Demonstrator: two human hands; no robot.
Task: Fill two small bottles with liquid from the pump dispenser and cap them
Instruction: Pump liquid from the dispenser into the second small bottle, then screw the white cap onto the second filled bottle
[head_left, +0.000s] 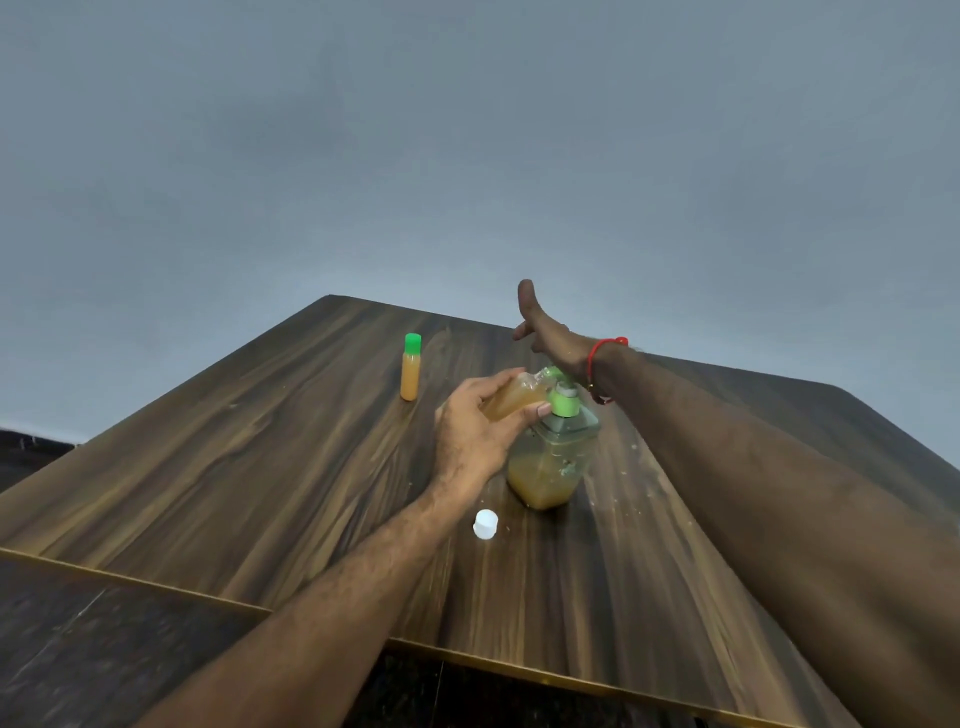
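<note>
White cap (485, 524) waits; left hand (475, 431) grips the tilted small bottle (511, 400) at the spout, right hand (545, 332) open, seemingly pressing the pump (563, 400). Pump slowly.

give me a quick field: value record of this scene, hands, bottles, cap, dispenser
left hand: grips small open bottle, tilted, at the pump spout
right hand: fingers straight, wrist over the pump head
pump dispenser: clear, green pump, amber liquid low in it
held bottle: mostly full of amber liquid, no cap
second bottle: upright, filled, green cap on
white cap: loose on table, near dispenser
table: dark wood grain
</note>
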